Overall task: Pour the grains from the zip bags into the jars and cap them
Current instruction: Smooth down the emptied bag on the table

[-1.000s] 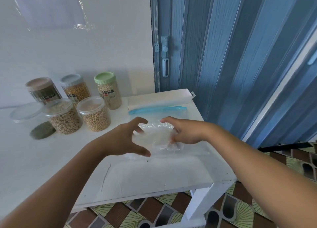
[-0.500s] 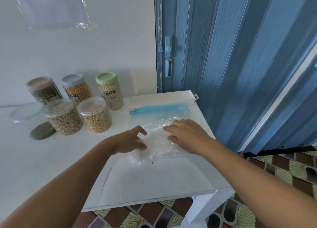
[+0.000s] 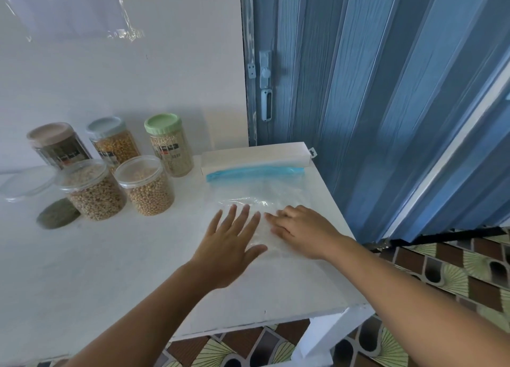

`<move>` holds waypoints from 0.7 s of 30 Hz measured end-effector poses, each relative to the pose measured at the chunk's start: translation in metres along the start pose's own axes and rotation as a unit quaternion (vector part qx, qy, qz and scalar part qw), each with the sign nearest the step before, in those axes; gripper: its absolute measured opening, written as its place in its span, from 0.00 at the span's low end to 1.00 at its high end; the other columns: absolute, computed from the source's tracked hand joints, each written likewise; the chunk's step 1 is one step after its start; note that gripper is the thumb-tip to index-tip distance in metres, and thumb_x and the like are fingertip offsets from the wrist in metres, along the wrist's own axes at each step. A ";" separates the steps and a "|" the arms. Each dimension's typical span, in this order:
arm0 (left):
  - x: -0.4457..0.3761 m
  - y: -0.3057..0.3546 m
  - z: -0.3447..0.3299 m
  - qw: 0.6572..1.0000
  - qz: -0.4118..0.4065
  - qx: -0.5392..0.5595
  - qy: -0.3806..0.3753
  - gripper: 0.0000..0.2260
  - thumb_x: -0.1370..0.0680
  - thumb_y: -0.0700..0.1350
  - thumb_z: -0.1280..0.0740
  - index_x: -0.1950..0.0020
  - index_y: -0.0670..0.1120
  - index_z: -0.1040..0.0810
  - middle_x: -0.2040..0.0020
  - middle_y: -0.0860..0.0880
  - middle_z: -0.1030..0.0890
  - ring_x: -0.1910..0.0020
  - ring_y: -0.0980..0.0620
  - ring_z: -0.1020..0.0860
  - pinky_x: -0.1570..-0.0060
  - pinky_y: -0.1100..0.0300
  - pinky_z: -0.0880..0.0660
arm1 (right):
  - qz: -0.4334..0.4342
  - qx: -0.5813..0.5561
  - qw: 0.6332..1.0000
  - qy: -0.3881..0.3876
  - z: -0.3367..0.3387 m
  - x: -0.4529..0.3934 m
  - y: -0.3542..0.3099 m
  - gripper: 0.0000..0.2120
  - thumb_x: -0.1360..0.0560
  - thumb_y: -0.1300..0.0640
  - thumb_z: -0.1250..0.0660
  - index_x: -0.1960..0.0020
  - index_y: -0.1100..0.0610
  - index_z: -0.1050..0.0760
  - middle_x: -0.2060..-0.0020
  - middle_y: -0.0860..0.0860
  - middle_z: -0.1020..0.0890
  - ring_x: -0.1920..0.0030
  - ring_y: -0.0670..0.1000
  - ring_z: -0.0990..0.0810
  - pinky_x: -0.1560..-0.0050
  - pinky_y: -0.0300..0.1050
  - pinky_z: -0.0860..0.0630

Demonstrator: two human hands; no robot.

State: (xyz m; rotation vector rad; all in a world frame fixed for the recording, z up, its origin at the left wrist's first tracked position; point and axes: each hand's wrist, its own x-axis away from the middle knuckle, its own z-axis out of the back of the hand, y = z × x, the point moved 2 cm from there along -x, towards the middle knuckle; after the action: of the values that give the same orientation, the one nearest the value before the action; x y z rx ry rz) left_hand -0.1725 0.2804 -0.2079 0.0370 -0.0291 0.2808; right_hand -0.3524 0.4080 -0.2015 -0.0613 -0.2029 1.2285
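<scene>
Both hands now lie flat, the left hand (image 3: 230,246) having uncurled and the right hand (image 3: 302,233) pressing the empty zip bag (image 3: 256,191) smooth near the tabletop's (image 3: 110,270) right edge, suggesting pouring is done and jars (image 3: 145,186) capped

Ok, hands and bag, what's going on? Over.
Left hand flat on the bag. Right hand pressing it too, fingers loosely bent. Bag empty, flat on the table. Nothing in the way.
</scene>
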 end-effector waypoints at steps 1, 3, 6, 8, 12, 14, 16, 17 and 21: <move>-0.002 -0.005 -0.006 0.999 0.013 0.017 -0.027 0.34 0.17 0.71 0.60 0.16 0.57 0.63 0.15 0.51 0.61 0.16 0.47 0.62 0.19 0.47 0.62 | -0.005 0.000 1.000 0.001 -0.002 0.001 0.000 0.28 0.17 0.34 0.56 0.19 0.39 0.39 0.28 0.47 0.28 0.33 0.55 0.28 0.31 0.48 0.32; -0.005 -0.009 -0.011 0.998 0.014 0.037 -0.049 0.33 0.19 0.71 0.61 0.17 0.60 0.66 0.16 0.54 0.63 0.16 0.49 0.62 0.18 0.48 0.61 | -0.008 -0.012 1.000 0.004 -0.004 0.004 0.000 0.38 0.22 0.29 0.66 0.19 0.39 0.40 0.27 0.47 0.28 0.33 0.54 0.28 0.30 0.48 0.33; -0.005 -0.009 -0.015 0.999 0.007 0.027 -0.046 0.34 0.19 0.72 0.62 0.17 0.60 0.66 0.15 0.53 0.63 0.16 0.48 0.62 0.18 0.47 0.60 | -0.022 -0.032 0.999 -0.012 0.001 0.005 -0.002 0.39 0.22 0.27 0.66 0.17 0.40 0.44 0.24 0.47 0.31 0.27 0.53 0.32 0.24 0.50 0.39; -0.005 -0.008 -0.016 0.999 0.008 0.012 -0.042 0.34 0.19 0.72 0.62 0.17 0.59 0.67 0.15 0.52 0.63 0.16 0.47 0.63 0.18 0.46 0.59 | -0.027 -0.012 0.999 -0.030 0.005 0.005 -0.006 0.34 0.18 0.30 0.60 0.16 0.42 0.50 0.20 0.49 0.37 0.20 0.54 0.41 0.19 0.57 0.50; -0.007 -0.007 -0.019 0.999 0.009 0.009 -0.044 0.33 0.17 0.70 0.61 0.17 0.58 0.68 0.16 0.52 0.65 0.17 0.47 0.64 0.18 0.45 0.60 | -0.015 0.103 0.994 0.030 0.009 0.006 -0.021 0.39 0.22 0.35 0.70 0.16 0.49 0.49 0.17 0.53 0.46 0.17 0.59 0.51 0.20 0.65 0.59; -0.008 -0.008 -0.020 0.999 0.008 0.009 -0.041 0.33 0.17 0.70 0.60 0.17 0.58 0.67 0.16 0.52 0.65 0.17 0.47 0.64 0.18 0.46 0.61 | -0.004 0.081 0.996 0.031 -0.001 0.006 -0.024 0.36 0.19 0.38 0.67 0.16 0.49 0.47 0.17 0.52 0.42 0.17 0.58 0.47 0.19 0.62 0.53; -0.008 -0.008 -0.021 0.999 0.007 0.009 -0.044 0.34 0.17 0.70 0.60 0.17 0.58 0.68 0.16 0.52 0.65 0.17 0.47 0.64 0.18 0.46 0.61 | -0.004 0.046 0.999 0.014 -0.014 0.006 -0.020 0.34 0.19 0.37 0.66 0.16 0.47 0.50 0.18 0.50 0.41 0.18 0.55 0.46 0.20 0.58 0.50; -0.008 -0.008 -0.021 0.999 0.007 0.008 -0.046 0.34 0.17 0.71 0.60 0.17 0.58 0.68 0.16 0.52 0.65 0.17 0.47 0.64 0.18 0.46 0.61 | -0.007 0.034 0.999 0.015 -0.018 0.006 -0.017 0.35 0.20 0.37 0.67 0.16 0.46 0.50 0.18 0.48 0.41 0.18 0.54 0.45 0.20 0.57 0.49; -0.008 -0.011 -0.022 0.999 0.011 0.015 -0.048 0.34 0.18 0.71 0.59 0.18 0.58 0.69 0.16 0.52 0.65 0.17 0.48 0.64 0.18 0.48 0.62 | -0.015 -0.002 1.000 0.018 -0.023 0.005 -0.014 0.34 0.20 0.35 0.66 0.16 0.43 0.52 0.17 0.46 0.44 0.17 0.52 0.48 0.19 0.54 0.51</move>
State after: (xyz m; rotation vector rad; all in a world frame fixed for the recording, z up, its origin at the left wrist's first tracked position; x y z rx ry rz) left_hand -0.1763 0.2691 -0.2302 0.0803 -0.1200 0.3015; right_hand -0.3333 0.4097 -0.2210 -0.0830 -0.1744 1.1972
